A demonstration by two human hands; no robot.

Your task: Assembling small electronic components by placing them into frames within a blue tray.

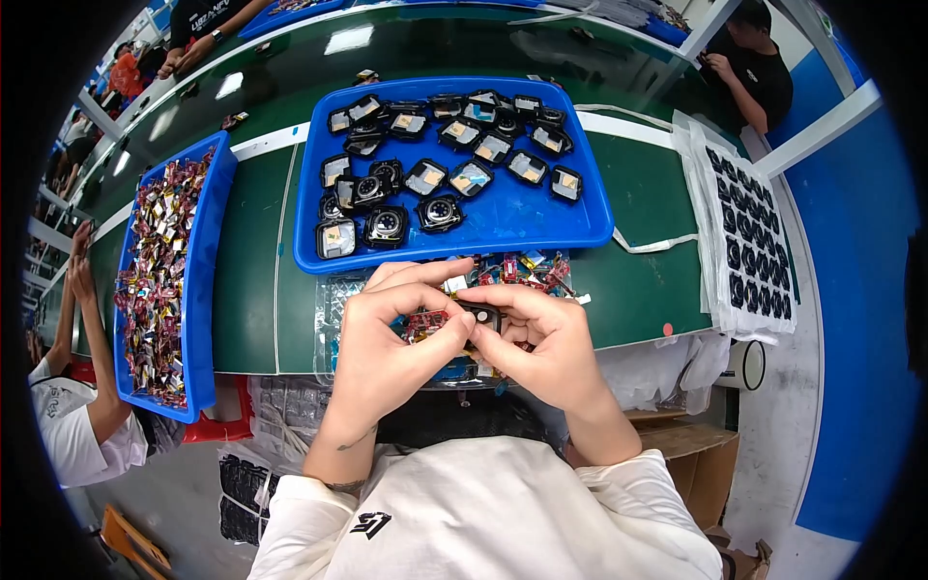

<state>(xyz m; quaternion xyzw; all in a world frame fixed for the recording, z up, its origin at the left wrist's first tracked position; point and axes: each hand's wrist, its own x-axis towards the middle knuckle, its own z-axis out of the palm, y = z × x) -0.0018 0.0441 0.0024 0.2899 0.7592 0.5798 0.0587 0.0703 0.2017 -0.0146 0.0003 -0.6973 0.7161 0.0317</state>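
Observation:
Above the table's front edge, both hands meet around a small black watch case [484,316]. My right hand [553,340] grips it from the right, thumb below and fingers curled behind. At its left end, the thumb and index finger of my left hand [385,333] pinch together; whether a small part sits between those tips is hidden. Beneath the hands lies a clear plastic tray [333,290] with red circuit boards [522,273] and wired parts. Just beyond stands a blue tray [565,232] holding several black watch cases [441,214], some face down, some showing inner parts.
A long blue bin [220,174] full of small red-board parts stands at left. At right, a white sheet [698,174] carries rows of black pieces. White straps [657,246] lie on the green table [246,280]. Co-workers sit at left and far right; a cardboard box [691,449] stands below.

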